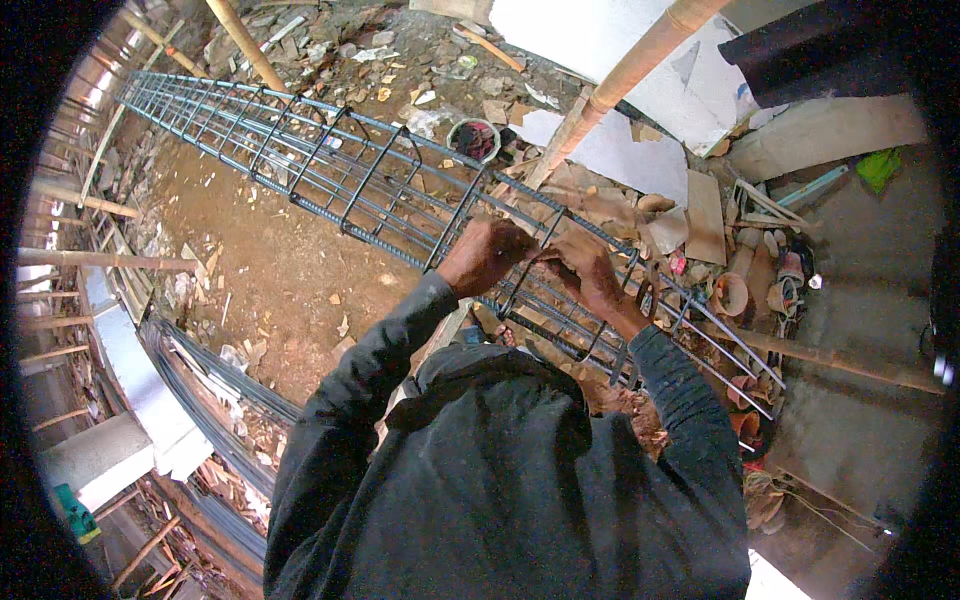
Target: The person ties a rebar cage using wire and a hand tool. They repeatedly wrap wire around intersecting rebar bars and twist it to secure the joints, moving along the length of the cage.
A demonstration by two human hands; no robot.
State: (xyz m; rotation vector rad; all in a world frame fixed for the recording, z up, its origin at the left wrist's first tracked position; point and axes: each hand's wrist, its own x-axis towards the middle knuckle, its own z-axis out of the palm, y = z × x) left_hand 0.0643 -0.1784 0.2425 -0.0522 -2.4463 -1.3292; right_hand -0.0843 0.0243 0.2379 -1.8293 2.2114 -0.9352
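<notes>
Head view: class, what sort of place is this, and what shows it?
Probably a building site: the long steel rebar cage, bamboo poles and scattered rubble on the ground suggest it.

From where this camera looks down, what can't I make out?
All in the head view:
Anything between the left hand and right hand: hidden by both.
Far end of the steel cage: too small.
Contents of the bucket: too small.
Black sheet: cut off by the rim.
</notes>
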